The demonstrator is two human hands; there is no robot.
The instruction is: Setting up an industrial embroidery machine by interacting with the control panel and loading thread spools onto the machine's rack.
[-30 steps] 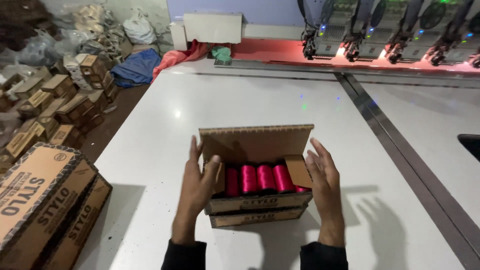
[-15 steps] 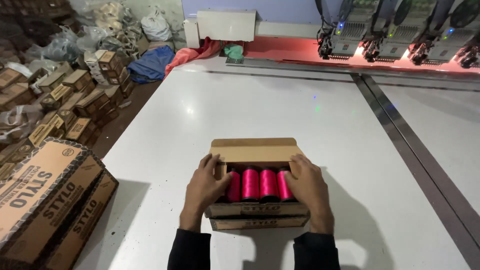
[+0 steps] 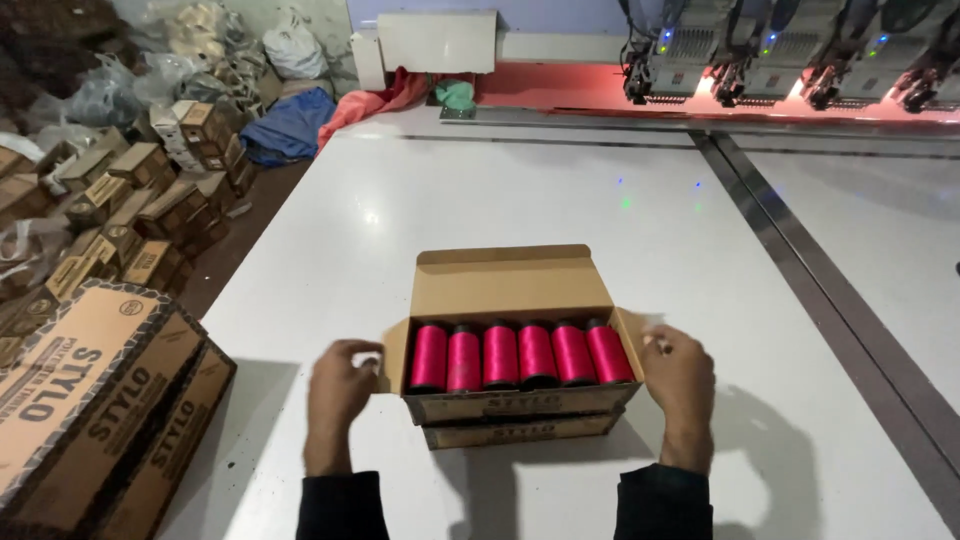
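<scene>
Two bare hands flank an open cardboard box (image 3: 510,290) on a white table (image 3: 520,190): the left hand (image 3: 340,385) pinches the box's left side flap, the right hand (image 3: 680,375) grips the right flap. Six pink thread spools (image 3: 520,355) lie in a row inside. Large brown cartons (image 3: 100,400) sit at left; embroidery machine heads (image 3: 790,60) line the far edge.
</scene>
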